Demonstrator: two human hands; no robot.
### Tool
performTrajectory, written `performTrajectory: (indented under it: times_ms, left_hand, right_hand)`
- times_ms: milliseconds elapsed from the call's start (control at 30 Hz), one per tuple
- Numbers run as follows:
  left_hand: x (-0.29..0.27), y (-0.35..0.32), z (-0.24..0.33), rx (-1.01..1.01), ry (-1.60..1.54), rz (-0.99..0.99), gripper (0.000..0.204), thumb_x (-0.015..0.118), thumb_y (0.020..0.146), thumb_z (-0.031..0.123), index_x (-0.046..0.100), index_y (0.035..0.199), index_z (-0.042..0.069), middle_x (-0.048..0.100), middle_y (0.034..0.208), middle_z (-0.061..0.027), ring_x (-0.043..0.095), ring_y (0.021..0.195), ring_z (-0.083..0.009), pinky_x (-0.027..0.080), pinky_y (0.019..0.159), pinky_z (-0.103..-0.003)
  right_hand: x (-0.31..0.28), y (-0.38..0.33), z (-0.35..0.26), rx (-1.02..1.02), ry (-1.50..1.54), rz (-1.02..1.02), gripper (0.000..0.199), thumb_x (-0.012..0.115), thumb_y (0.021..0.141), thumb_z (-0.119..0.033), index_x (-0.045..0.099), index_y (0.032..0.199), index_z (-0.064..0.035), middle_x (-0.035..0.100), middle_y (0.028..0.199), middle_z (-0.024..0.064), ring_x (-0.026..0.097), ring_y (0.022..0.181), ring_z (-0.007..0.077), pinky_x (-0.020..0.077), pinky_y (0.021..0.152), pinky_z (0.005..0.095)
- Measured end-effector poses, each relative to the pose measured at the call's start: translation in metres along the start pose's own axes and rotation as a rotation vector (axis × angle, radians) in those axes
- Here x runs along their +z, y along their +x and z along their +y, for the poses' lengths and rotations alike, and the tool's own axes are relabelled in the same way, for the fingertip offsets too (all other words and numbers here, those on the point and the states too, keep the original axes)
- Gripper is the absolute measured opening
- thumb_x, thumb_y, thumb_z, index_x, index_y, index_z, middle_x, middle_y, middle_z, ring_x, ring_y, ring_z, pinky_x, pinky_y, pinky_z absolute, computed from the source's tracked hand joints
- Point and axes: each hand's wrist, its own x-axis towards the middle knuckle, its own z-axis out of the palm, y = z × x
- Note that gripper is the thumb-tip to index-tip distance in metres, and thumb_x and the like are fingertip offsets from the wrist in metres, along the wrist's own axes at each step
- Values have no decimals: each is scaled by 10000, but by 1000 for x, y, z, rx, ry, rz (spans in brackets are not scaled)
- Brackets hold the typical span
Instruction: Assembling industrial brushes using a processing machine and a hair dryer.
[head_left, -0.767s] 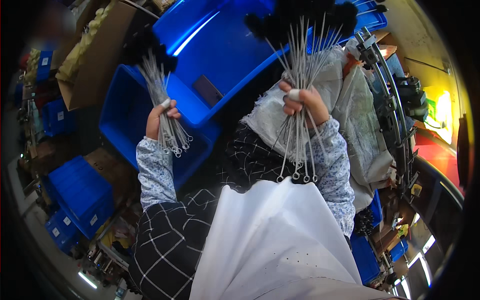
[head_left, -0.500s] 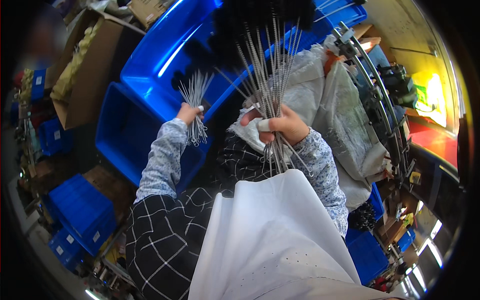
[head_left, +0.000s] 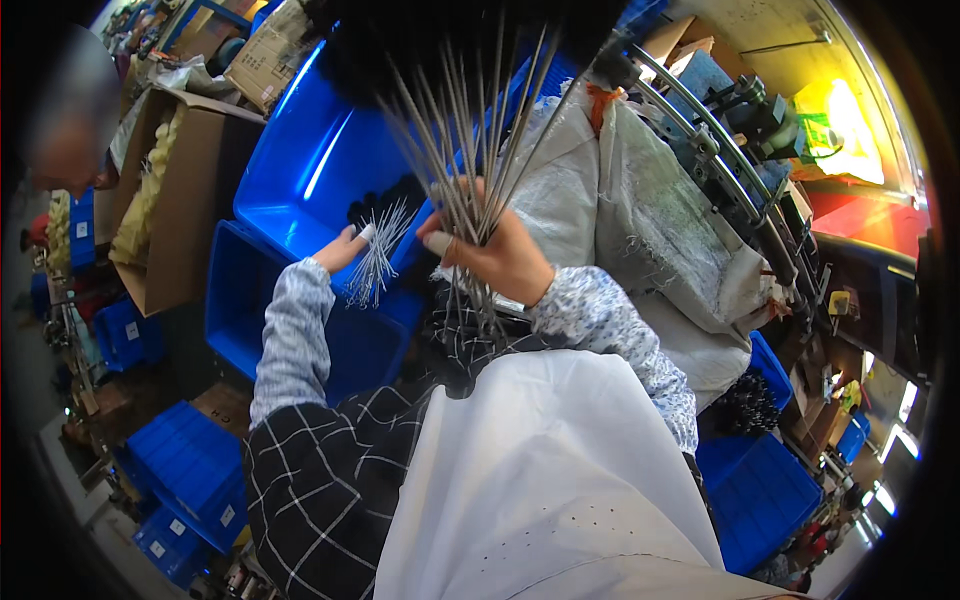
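The right hand [head_left: 505,258] clenches a bundle of black-bristled wire brushes [head_left: 470,205]. Beside the left hand [head_left: 338,253], grip uncertain, a smaller bundle [head_left: 375,262] spans a blue tub's [head_left: 285,190] near end. Farther left, a carton [head_left: 195,190] holds pale-yellow pieces [head_left: 150,190]; blue crates [head_left: 185,450] bear unreadable white labels [head_left: 227,515].

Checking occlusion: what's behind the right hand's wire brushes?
Parts of the blue bin and white sack show between the wire stems; whatever the black bristles cover is hidden.

Brush heads [head_left: 370,45] cropped above, bin labels [head_left: 227,515] illegible
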Motion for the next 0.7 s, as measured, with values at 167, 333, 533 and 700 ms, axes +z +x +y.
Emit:
performTrajectory:
  times_ms: [167, 333, 533, 700]
  left_hand:
    - [15, -103, 123, 805, -813, -471, 993, 726, 537, 463, 235, 1271, 7, 294, 1292, -133, 237, 1221, -217, 182, 1005, -338]
    - [69, -94, 131, 828, -986, -527, 788, 754, 545, 287, 380, 1177, 2, 356, 1252, -180, 310, 1185, -296, 223, 992, -398]
    - [84, -89, 123, 885, -1239, -526, 213, 596, 716, 102, 470, 887, 76, 550, 737, -79, 546, 663, -213, 309, 940, -442]
    - [58, -121, 180, 915, -1546, -343, 166, 463, 835, 135, 381, 974, 101, 307, 589, 26, 308, 482, -73, 281, 456, -218]
  right_hand:
    - [21, -36, 30, 10, -1, -16, 460, 598, 760, -110, 352, 1142, -40, 536, 945, 101, 538, 850, 159, 459, 701, 266]
    - [11, -55, 56, -40, -247, -242, 454, 629, 699, -192, 435, 1046, 28, 510, 968, 163, 500, 917, 226, 393, 812, 319]
    - [-17, -79, 47, 116, -90, -361, 731, 684, 657, -377, 307, 1166, -12, 479, 1030, 157, 469, 947, 251, 369, 842, 326]
    - [-135, -188, -24, 157, -527, 30, 590, 594, 749, -323, 376, 1176, 20, 430, 1169, 207, 423, 1085, 285, 340, 913, 338]
